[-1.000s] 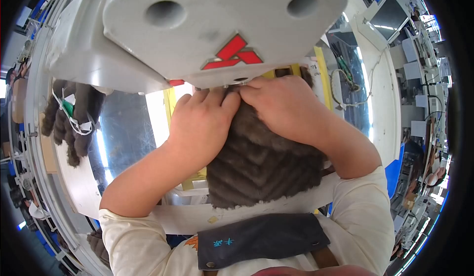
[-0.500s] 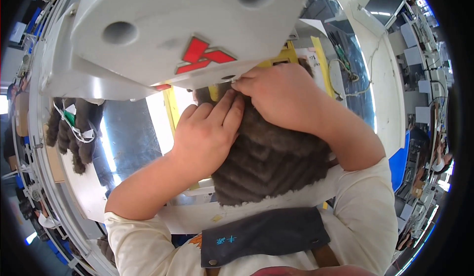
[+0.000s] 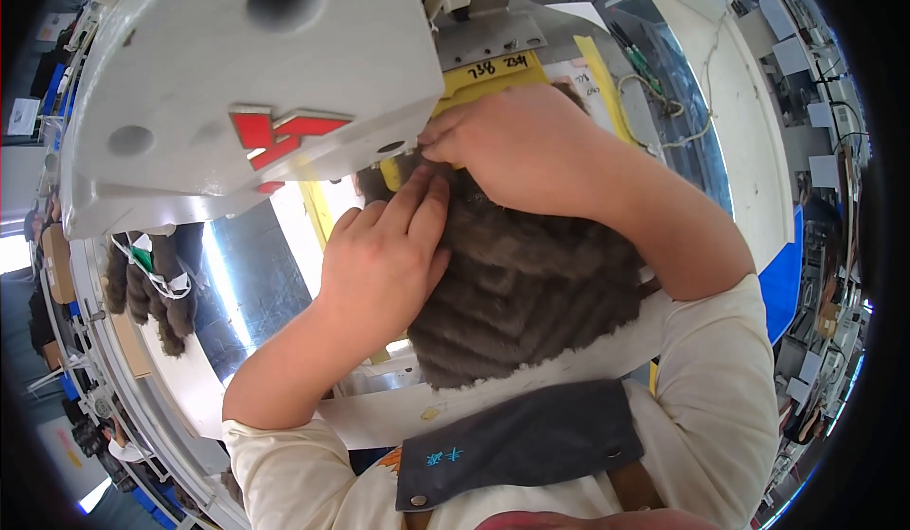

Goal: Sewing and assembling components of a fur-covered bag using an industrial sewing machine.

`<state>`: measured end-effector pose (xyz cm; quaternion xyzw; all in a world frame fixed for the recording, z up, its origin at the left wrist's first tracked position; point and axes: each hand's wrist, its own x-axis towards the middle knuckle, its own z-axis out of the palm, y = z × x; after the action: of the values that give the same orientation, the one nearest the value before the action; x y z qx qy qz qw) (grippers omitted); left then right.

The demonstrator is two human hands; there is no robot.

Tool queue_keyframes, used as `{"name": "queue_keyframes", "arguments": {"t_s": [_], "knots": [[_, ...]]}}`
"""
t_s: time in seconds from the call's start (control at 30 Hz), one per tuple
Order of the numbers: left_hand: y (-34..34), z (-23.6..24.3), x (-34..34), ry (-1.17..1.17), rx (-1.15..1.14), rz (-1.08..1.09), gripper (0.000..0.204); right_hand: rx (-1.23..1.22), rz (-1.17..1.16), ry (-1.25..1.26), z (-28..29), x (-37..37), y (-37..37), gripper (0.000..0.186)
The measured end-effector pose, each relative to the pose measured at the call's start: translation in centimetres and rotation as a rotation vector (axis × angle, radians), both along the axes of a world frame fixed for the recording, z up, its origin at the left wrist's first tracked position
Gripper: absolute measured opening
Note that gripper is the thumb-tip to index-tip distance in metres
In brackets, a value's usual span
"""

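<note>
At 9 o'clock sits a bundle of fur strips [image 3: 159, 308], tied with a white band. The white machine head [image 3: 194, 61] occupies 10 o'clock. The left hand [image 3: 381, 257], left of center, lies with fingers extended on the brown fur panel [image 3: 521, 314], which spreads from center toward 5 o'clock. At 1 o'clock, the right hand [image 3: 517, 146] has fingertips drawn together at the panel's 12 o'clock edge; whether they pinch it cannot be determined.

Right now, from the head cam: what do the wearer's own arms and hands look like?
Left hand and right hand are both ungloved; no rings show on the visible fingers. Forearms are bare, with no watch, cable or marking visible. Loose, plain cream sleeves, softly creased, end around the elbows. Fingertips are partly hidden, so no detail there.
</note>
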<state>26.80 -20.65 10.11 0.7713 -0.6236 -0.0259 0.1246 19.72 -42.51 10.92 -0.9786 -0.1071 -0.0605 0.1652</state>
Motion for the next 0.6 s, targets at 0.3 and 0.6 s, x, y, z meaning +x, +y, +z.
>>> {"name": "queue_keyframes", "arguments": {"t_s": [0.3, 0.6], "knots": [[0.01, 0.77, -0.36, 0.084, 0.067, 0.055, 0.076, -0.006, -0.007, -0.03, -0.37, 0.02, 0.04, 0.016], [-0.85, 0.64, -0.16, 0.049, 0.04, 0.07, 0.077, 0.014, -0.06, 0.036, 0.12, 0.62, -0.63, 0.024]]}}
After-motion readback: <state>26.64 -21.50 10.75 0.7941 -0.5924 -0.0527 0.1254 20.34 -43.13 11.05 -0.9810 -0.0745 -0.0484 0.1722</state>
